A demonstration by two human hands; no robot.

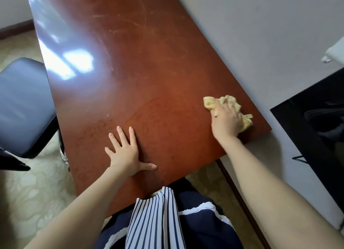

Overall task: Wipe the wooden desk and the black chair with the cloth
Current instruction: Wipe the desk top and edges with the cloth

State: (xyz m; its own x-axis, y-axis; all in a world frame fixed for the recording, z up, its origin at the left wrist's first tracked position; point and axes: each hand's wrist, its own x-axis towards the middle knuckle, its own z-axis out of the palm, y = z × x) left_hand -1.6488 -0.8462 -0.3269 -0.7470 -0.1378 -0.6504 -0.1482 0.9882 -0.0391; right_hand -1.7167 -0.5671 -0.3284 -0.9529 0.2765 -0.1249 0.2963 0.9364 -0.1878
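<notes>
The reddish-brown wooden desk [141, 66] stretches away from me, with faint scratches and dust smears on its top. A crumpled yellow cloth [229, 102] lies on the desk's near right corner, and my right hand [226, 121] presses down on it, fingers curled over the fabric. My left hand [126, 152] rests flat on the desk near the front edge, fingers spread, holding nothing. The black chair [22, 107] stands at the left of the desk, its padded seat partly tucked beside the desk's left edge.
A white wall runs along the desk's right side. A glossy black surface [320, 122] sits to the right of the desk's near corner. Pale patterned carpet [31, 196] covers the floor. My striped and navy clothing fills the bottom centre.
</notes>
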